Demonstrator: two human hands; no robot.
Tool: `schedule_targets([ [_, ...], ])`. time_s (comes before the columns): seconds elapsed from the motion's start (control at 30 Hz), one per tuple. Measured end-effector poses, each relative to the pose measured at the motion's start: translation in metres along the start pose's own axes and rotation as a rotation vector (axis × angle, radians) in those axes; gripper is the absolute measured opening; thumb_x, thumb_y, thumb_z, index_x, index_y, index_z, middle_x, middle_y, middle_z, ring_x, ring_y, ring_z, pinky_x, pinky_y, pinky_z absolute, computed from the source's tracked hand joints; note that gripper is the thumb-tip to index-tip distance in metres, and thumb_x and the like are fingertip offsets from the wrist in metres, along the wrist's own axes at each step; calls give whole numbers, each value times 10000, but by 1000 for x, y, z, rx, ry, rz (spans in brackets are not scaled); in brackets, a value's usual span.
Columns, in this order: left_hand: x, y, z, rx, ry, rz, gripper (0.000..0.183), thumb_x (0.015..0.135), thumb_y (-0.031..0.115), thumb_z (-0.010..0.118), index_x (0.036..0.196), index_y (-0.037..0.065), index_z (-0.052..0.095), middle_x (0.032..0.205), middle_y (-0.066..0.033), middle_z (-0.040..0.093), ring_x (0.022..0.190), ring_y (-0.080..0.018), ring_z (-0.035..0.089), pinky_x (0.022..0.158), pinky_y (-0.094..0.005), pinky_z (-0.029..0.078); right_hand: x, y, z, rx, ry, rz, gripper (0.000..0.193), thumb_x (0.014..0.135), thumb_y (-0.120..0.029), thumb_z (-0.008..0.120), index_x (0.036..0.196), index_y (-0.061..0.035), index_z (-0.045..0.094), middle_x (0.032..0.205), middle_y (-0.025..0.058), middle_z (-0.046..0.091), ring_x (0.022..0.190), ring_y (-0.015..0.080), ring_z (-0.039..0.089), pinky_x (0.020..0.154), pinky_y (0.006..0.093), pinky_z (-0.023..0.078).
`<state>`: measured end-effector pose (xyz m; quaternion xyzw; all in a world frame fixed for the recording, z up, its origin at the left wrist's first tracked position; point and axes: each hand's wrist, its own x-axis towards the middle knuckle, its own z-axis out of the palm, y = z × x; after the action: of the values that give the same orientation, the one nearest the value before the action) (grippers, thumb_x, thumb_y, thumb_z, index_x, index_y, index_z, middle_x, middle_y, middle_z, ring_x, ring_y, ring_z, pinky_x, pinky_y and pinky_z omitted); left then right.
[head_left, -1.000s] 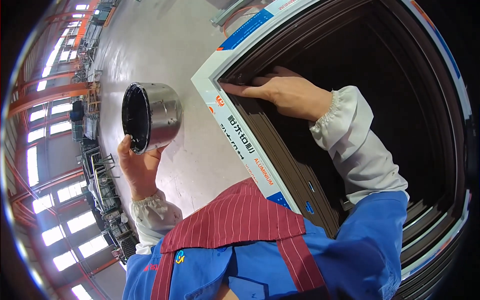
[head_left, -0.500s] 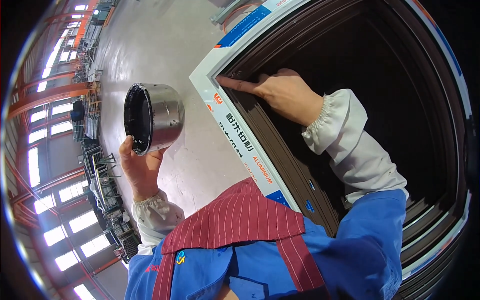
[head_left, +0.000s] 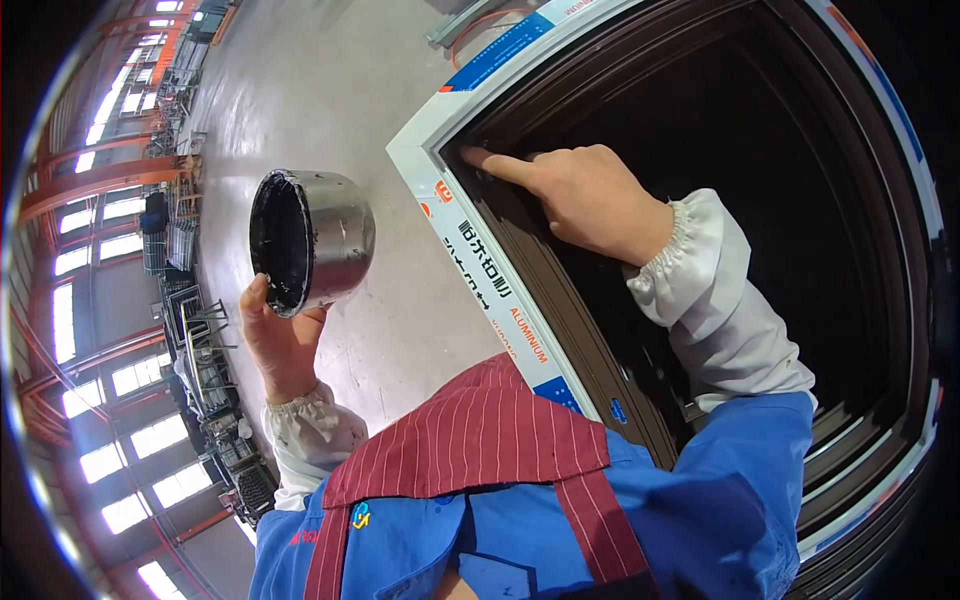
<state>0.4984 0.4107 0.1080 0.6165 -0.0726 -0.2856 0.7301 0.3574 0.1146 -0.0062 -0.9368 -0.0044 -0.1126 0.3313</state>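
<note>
Head view: metal pot [head_left: 340, 235] in left hand [head_left: 285, 345].

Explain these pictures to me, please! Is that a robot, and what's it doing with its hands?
No robot here: these are a person's own two hands. A camera on the head looks down, and its very wide lens makes straight things look bent.

The left hand holds a round, silver metal pot, black inside. The right hand stretches its index finger to the inner corner of a dark brown frame edged with white printed film. I can't tell how hard it presses. Beyond is a shiny grey floor.
</note>
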Motion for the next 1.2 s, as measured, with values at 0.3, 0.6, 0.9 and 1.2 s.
schedule_targets([
  [0.3,-13,4,2,17,24,4,528,861,336,572,1292,46,477,1247,-111,568,1114,-241,564,926,-429,448,3,-18,-16,5,-31,-4,583,704,17,597,1276,-61,511,801,116,639,735,270,639,627,381,500],
  [0.6,-14,0,5,-18,24,-2,519,867,327,566,1294,46,475,1249,-108,567,1109,-240,567,931,-417,445,9,-22,-15,-61,-67,-20,591,674,13,601,1258,-40,525,781,130,643,693,286,642,597,381,509],
  [0.9,-11,-3,-2,-2,20,-18,525,862,318,574,1293,35,473,1250,-116,566,1108,-232,571,937,-413,453,-3,-30,-16,-169,-172,-58,511,681,-16,611,1189,-68,590,697,117,628,628,270,639,543,358,495],
  [1.2,-10,0,-5,-33,19,-12,527,854,302,588,1289,29,474,1251,-121,566,1109,-236,574,936,-409,458,6,-2,-20,-498,96,-184,548,771,-32,561,1280,-232,550,700,45,558,482,175,546,450,279,453],
])
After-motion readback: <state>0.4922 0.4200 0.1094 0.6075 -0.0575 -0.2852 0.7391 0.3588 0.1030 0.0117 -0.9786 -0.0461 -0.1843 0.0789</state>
